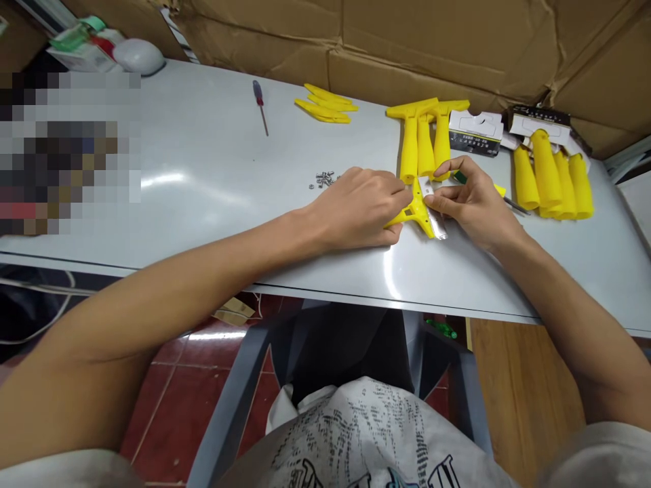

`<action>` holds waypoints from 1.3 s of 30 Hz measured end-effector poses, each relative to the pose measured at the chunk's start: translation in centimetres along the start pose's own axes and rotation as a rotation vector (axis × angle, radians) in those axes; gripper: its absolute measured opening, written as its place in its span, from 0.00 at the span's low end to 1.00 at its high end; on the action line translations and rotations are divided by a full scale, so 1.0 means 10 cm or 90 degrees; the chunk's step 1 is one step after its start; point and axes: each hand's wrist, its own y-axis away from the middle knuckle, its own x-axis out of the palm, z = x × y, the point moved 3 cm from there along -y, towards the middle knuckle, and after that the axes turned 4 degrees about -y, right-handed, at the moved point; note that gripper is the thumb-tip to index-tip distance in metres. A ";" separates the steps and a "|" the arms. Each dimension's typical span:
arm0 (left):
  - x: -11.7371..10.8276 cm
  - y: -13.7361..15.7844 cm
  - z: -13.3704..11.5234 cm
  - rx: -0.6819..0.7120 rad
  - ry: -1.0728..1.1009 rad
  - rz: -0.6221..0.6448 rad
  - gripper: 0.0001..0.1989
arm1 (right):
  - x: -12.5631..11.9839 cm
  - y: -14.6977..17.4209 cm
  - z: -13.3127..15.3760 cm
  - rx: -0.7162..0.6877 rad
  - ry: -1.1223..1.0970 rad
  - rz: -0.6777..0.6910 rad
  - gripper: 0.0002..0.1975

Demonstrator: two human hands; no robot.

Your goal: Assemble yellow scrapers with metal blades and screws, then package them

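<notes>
My left hand (pixel 363 207) is closed around the narrow part of a yellow plastic scraper handle (pixel 420 210), holding it low over the white table. Against the wide end of that handle lies a thin silvery blade (pixel 438 224). My right hand (pixel 475 203) pinches the blade between thumb and fingers. Just beyond both hands stand several yellow T-shaped handles (pixel 409 146). Left of my left hand is a small pile of metal screws (pixel 324 179), partly hidden by it. A thin dark tool (pixel 516 206) shows behind my right hand.
A screwdriver (pixel 260 102) and several yellow strips (pixel 325 105) lie toward the back of the table (pixel 203 149). Small black-and-white boxes (pixel 477 132) and several yellow tubular grips (pixel 548 169) stand at the right. Cardboard (pixel 407 47) lines the back edge.
</notes>
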 end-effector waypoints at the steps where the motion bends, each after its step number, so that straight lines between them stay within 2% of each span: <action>1: 0.00 0.00 -0.01 0.002 -0.001 0.001 0.10 | 0.00 0.00 0.00 0.006 -0.005 0.003 0.32; 7: -0.02 0.00 -0.04 0.020 0.000 -0.003 0.09 | -0.01 -0.01 0.00 0.029 -0.019 -0.006 0.32; 15: -0.01 0.00 0.02 0.008 -0.035 -0.015 0.07 | -0.03 -0.03 -0.02 0.006 -0.031 0.001 0.34; 21: 0.00 0.01 0.02 -0.003 -0.021 -0.037 0.09 | -0.01 -0.03 -0.06 -0.015 -0.030 -0.021 0.30; 28: 0.01 0.02 0.04 -0.002 -0.012 -0.053 0.08 | -0.01 -0.03 -0.01 0.006 -0.029 -0.029 0.30; 39: -0.02 0.01 0.03 -0.025 0.018 -0.028 0.10 | 0.04 0.00 0.03 0.008 -0.027 -0.024 0.28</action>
